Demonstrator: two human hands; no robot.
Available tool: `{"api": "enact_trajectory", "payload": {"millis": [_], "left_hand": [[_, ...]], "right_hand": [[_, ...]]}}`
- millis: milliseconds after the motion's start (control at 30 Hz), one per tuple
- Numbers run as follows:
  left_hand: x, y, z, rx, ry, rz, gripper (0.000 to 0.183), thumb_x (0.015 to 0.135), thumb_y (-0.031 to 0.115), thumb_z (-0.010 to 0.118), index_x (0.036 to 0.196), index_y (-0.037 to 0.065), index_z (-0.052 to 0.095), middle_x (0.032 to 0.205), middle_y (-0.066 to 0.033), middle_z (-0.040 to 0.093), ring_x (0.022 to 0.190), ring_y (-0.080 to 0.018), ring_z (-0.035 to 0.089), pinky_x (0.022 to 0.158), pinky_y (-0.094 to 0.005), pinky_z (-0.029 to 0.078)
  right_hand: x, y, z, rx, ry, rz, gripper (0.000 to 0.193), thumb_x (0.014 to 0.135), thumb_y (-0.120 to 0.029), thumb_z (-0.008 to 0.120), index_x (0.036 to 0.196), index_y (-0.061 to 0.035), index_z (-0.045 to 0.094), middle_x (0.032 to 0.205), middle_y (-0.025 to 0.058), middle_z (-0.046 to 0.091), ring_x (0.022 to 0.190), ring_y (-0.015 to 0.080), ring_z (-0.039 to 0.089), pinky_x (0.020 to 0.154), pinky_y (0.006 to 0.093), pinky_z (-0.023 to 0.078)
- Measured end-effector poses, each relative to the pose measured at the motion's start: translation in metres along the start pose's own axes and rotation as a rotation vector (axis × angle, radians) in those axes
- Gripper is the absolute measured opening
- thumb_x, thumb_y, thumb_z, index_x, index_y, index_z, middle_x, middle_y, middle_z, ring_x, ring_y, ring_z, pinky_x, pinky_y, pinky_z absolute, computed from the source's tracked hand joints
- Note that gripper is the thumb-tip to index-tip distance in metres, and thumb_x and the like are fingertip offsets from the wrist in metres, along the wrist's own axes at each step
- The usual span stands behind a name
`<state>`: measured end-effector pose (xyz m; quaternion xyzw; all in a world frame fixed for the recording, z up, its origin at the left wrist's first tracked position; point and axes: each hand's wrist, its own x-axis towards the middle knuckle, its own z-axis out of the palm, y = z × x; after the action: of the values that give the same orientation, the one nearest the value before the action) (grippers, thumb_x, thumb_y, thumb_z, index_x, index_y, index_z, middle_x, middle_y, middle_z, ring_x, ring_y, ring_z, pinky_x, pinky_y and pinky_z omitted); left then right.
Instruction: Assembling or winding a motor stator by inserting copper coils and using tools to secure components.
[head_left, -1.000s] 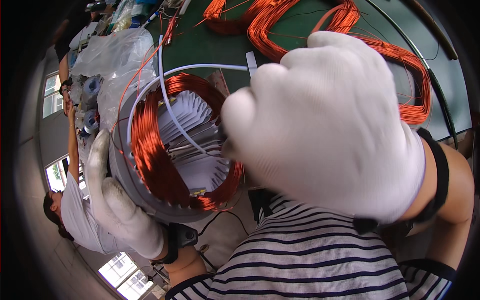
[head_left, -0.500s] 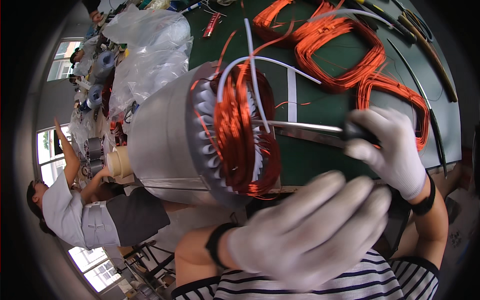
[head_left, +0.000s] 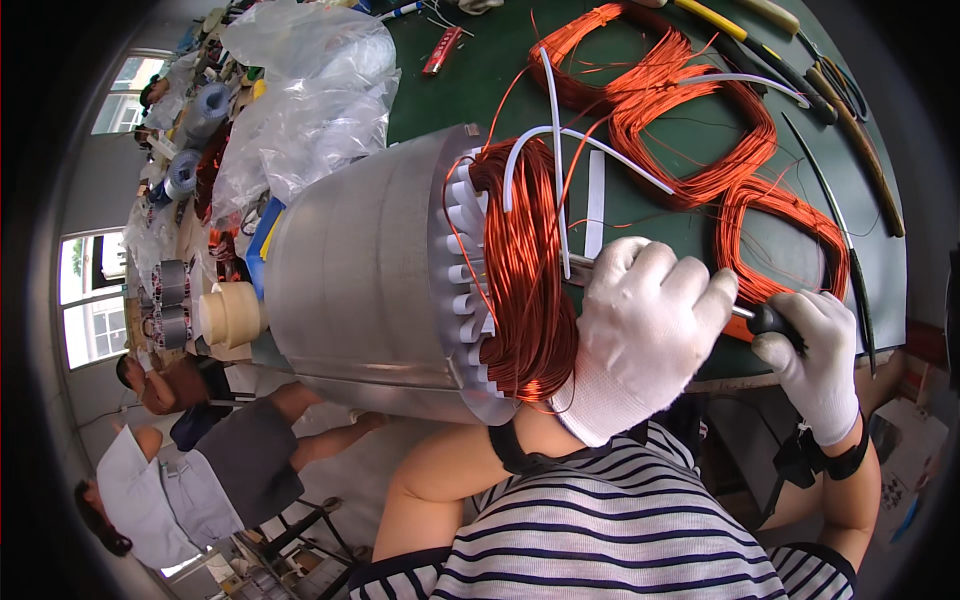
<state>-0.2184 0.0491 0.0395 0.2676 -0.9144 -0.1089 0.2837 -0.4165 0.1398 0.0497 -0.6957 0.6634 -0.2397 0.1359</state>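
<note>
A large grey metal motor stator (head_left: pixel 365 280) lies on its side, with white slot liners (head_left: pixel 465 275) around its open end. A thick bundle of copper winding wire (head_left: pixel 520 260) hangs out of that end. My right hand (head_left: pixel 815 355), in a white glove, closes on the black handle of a screwdriver (head_left: pixel 765 322). My left hand (head_left: pixel 645 335), gloved too, has its fingers curled over the screwdriver's metal shaft, right beside the winding. The shaft's tip is hidden near the coil. White sleeving tubes (head_left: pixel 557 150) stand out from the wires.
More copper coils (head_left: pixel 690 130) lie on the green tabletop (head_left: pixel 480 95). Hammer-like tools (head_left: pixel 750 45) and a thin dark rod (head_left: pixel 825 190) are at the far right. Plastic sheeting (head_left: pixel 310 100) covers things at the left. A co-worker (head_left: pixel 190 480) is at the left.
My left hand has swung up from near my body onto the screwdriver's shaft. My right hand and the handle have shifted right and nearer. The view has shifted slightly.
</note>
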Motion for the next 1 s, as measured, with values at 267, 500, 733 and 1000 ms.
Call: {"api": "enact_trajectory", "payload": {"millis": [267, 500, 733, 1000], "left_hand": [[-0.003, 0.002, -0.002, 0.003, 0.026, -0.039, 0.033, 0.072, 0.017, 0.072, 0.105, 0.011, 0.068, 0.078, -0.0005, 0.055, 0.077, -0.0206, 0.056, 0.081, -0.0393, 0.042], [-0.021, 0.039, -0.033, -0.159, 0.184, 0.174, 0.040, 0.081, 0.022, 0.063, 0.117, 0.006, 0.063, 0.110, -0.0106, 0.064, 0.098, -0.0261, 0.062, 0.090, -0.0414, 0.050], [-0.047, -0.060, -0.176, 0.309, 0.068, -0.204, 0.060, 0.100, 0.044, 0.048, 0.134, -0.005, 0.050, 0.129, -0.0212, 0.058, 0.123, -0.0335, 0.053, 0.105, -0.0425, 0.041], [-0.039, -0.054, -0.155, 0.199, 0.285, -0.318, 0.064, 0.100, 0.049, 0.042, 0.125, -0.009, 0.056, 0.128, -0.0247, 0.058, 0.124, -0.0351, 0.053, 0.109, -0.0449, 0.035]], "right_hand": [[0.013, -0.004, -0.014, -0.131, -0.016, -0.107, 0.052, 0.071, -0.053, 0.072, 0.082, -0.0039, 0.061, 0.066, 0.0106, 0.054, 0.060, 0.0307, 0.055, 0.060, 0.0388, 0.040], [0.043, -0.013, -0.028, -0.305, 0.039, -0.284, 0.049, 0.064, -0.049, 0.075, 0.077, -0.0053, 0.057, 0.066, 0.0088, 0.051, 0.062, 0.0303, 0.054, 0.061, 0.0389, 0.040], [0.053, -0.017, -0.026, -0.268, -0.017, -0.336, 0.050, 0.058, -0.044, 0.077, 0.079, -0.0037, 0.058, 0.065, 0.0080, 0.048, 0.061, 0.0300, 0.052, 0.060, 0.0393, 0.038], [0.084, -0.053, -0.011, -0.218, -0.028, -0.369, 0.048, 0.056, -0.041, 0.080, 0.079, -0.0060, 0.057, 0.068, 0.0085, 0.053, 0.064, 0.0295, 0.054, 0.061, 0.0388, 0.040]]}}
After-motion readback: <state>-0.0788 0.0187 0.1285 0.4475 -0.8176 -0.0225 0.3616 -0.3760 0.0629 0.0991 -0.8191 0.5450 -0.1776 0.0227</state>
